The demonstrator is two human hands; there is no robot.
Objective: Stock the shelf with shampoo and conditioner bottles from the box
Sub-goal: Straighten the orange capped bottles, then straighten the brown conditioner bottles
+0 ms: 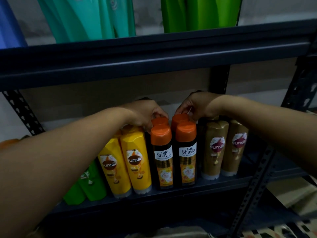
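Both hands reach deep into the dark shelf [171,193]. The left hand [145,112] pinches the orange cap of a rear black bottle [159,120]; the right hand [193,104], at 3 o'clock from it, curls its fingers round the neighbouring rear bottle [180,117].

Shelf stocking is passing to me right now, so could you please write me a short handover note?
Left hand: fingers on the orange cap of a rear black Shayla bottle.
Right hand: fingers on the cap of the other rear one.
Front Shayla pair stands at the shelf edge, between yellow Sunsilk bottles and brown Sunsilk bottles; green bottles far left.
Done: those rows are in place.
Left: settle the rear pair; the box is not in view, so remaining stock is unknown.
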